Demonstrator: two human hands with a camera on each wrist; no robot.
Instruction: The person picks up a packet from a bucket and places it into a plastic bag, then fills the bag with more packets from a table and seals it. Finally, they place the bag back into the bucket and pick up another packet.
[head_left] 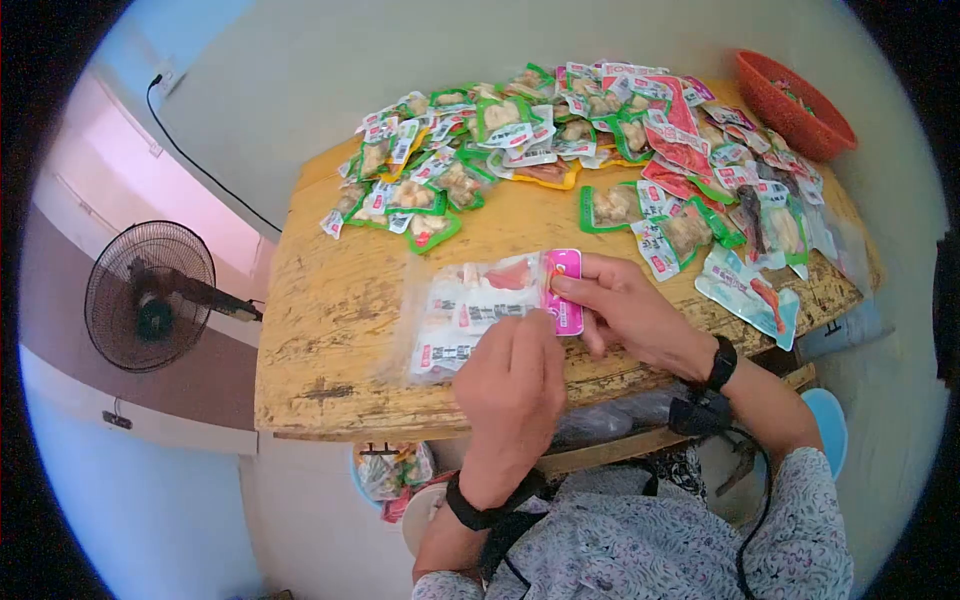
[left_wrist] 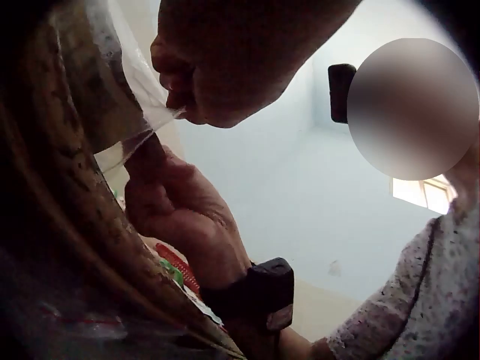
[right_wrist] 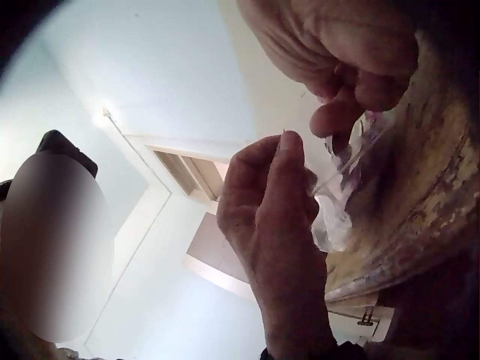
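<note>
A clear plastic bag (head_left: 400, 335) lies near the table's front edge with several white printed packets (head_left: 460, 310) inside. My left hand (head_left: 515, 390) pinches the bag's rim at its near side; in the left wrist view the clear film (left_wrist: 161, 112) stretches from those fingertips. On the right, my right hand (head_left: 640, 315) holds a pink-ended snack packet (head_left: 566, 290), thumb on top and other fingers partly hidden beneath. This packet is at the bag's mouth. The right wrist view shows both hands close together, the left hand (right_wrist: 274, 202) with thumb and fingertips bunched.
A heap of green-edged snack packets (head_left: 495, 120) covers the back of the worn yellow table (head_left: 320, 370). A red basket (head_left: 800, 110) stands at the back right. A light-blue packet (head_left: 745, 295) lies beyond the right wrist. At left is a fan (head_left: 150, 295); below the table, a packet-filled basin (head_left: 395, 470).
</note>
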